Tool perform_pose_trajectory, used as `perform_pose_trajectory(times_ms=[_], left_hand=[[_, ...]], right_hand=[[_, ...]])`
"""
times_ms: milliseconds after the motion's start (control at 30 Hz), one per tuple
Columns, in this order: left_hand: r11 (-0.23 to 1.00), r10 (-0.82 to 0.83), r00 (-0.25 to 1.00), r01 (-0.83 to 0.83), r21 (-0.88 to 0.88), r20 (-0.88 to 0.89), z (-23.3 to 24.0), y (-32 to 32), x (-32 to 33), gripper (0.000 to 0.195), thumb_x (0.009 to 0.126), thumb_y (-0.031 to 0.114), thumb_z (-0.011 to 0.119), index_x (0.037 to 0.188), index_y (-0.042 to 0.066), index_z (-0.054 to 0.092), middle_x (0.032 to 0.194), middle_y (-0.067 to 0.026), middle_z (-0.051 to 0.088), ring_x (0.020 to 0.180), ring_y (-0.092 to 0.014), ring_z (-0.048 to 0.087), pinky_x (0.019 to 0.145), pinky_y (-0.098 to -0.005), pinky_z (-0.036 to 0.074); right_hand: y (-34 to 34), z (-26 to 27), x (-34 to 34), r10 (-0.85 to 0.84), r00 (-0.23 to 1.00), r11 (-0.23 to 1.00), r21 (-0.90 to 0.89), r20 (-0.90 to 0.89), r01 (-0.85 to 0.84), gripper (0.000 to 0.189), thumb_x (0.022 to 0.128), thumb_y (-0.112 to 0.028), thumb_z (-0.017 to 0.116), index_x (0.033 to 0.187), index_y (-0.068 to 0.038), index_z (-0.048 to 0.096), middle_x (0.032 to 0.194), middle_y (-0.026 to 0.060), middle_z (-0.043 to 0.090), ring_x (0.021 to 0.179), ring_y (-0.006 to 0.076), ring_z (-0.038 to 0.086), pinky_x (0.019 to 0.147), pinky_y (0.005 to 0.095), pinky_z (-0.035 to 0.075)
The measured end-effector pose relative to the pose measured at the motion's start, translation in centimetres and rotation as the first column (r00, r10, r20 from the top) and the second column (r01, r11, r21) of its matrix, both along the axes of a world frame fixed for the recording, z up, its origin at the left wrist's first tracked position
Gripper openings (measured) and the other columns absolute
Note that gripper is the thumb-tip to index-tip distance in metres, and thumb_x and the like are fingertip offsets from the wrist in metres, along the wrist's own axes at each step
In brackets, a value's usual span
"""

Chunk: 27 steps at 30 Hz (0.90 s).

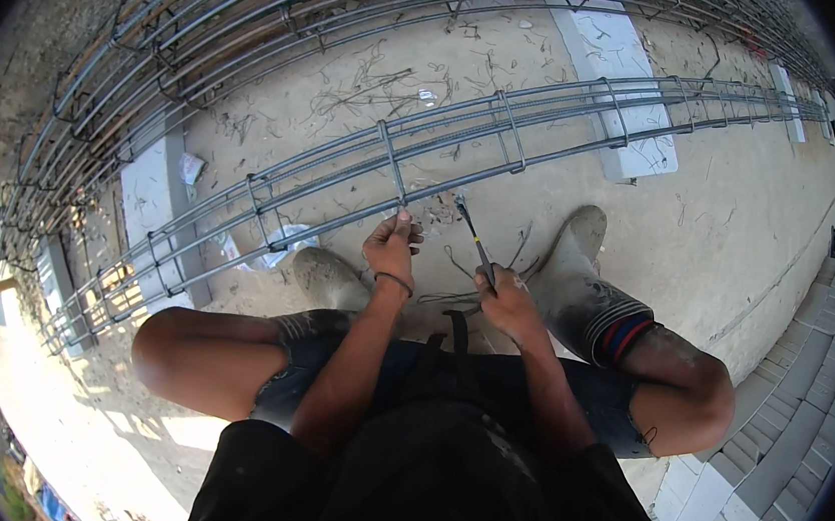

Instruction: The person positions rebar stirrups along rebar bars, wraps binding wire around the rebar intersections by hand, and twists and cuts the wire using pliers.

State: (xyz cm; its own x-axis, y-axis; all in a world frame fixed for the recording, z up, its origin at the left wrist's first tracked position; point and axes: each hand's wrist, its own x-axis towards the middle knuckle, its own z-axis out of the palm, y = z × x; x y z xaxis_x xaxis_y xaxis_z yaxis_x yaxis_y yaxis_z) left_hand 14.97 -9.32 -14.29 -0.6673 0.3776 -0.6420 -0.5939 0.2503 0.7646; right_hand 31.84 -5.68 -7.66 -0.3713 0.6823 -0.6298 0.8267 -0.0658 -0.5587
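A long rebar cage [455, 186] of steel bars with square stirrups crosses in front of me, raised on white blocks. My left hand [392, 245] is at its near bar, thumb and fingers pinched at the lower corner of a stirrup [393, 160]. Whether a tie wire sits in that pinch is too small to tell. My right hand [508, 299] grips the dark handle of pincers [477, 240] with a yellow band. Their metal head points up towards the cage, apart from the bar. Loose bent tie wires [452, 296] lie on the floor between my boots.
A larger stack of rebar cages [259, 27] runs along the far side. White blocks [633, 93] support the bars. Wire scraps [373, 90] and a plastic bag [285, 242] litter the concrete floor [701, 212]. Pale blocks [768, 460] are stacked at right. My rubber boots [572, 260] stand close to the cage.
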Motion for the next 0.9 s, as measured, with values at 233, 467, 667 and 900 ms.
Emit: perform_pose_trajectory(times_ms=[233, 467, 667, 900], left_hand=[[0.863, -0.446, 0.581, 0.077, -0.500, -0.681, 0.9, -0.8, -1.0, 0.014, 0.081, 0.012, 0.063, 0.081, -0.002, 0.063, 0.066, -0.0079, 0.062, 0.055, -0.011, 0.057, 0.052, -0.0220, 0.044], [0.996, -0.070, 0.932, 0.083, 0.021, -0.354, -0.8, -1.4, -0.5, 0.012, 0.079, 0.008, 0.064, 0.083, -0.003, 0.061, 0.068, -0.0071, 0.062, 0.056, -0.011, 0.056, 0.053, -0.0237, 0.045], [0.999, 0.049, 0.989, -0.051, -0.010, -0.142, -1.1, -1.2, 0.2, 0.011, 0.082, 0.011, 0.062, 0.087, 0.001, 0.061, 0.076, -0.0060, 0.063, 0.063, -0.013, 0.059, 0.057, -0.0257, 0.048], [0.980, 0.157, 0.984, -0.166, 0.108, 0.083, -0.4, -0.8, 0.7, 0.010, 0.084, 0.005, 0.057, 0.088, -0.004, 0.058, 0.080, -0.0108, 0.061, 0.069, -0.017, 0.061, 0.067, -0.0286, 0.054]], right_hand=[[0.0, 0.6, -0.4, 0.006, 1.000, 1.000, -0.003, 0.014, -0.006, 0.033, 0.089, -0.033, 0.045, 0.104, -0.004, 0.052, 0.101, 0.0244, 0.052, 0.098, 0.0401, 0.051, 0.083, 0.0453, 0.040], [-1.6, 0.1, -0.9, -0.160, 0.953, 0.952, -0.294, -0.258, 0.080, 0.028, 0.091, -0.025, 0.044, 0.113, -0.010, 0.050, 0.103, 0.0189, 0.055, 0.102, 0.0353, 0.051, 0.087, 0.0408, 0.039], [-5.1, -0.7, -2.1, 0.013, 0.970, 0.990, -0.135, -0.244, -0.047, 0.027, 0.089, -0.018, 0.046, 0.114, -0.007, 0.047, 0.107, 0.0192, 0.051, 0.102, 0.0357, 0.049, 0.087, 0.0422, 0.038], [-6.4, -1.9, -2.8, 0.156, 0.944, 0.958, 0.279, -0.289, -0.072, 0.027, 0.083, -0.010, 0.051, 0.107, 0.000, 0.047, 0.101, 0.0208, 0.050, 0.096, 0.0406, 0.047, 0.081, 0.0466, 0.038]])
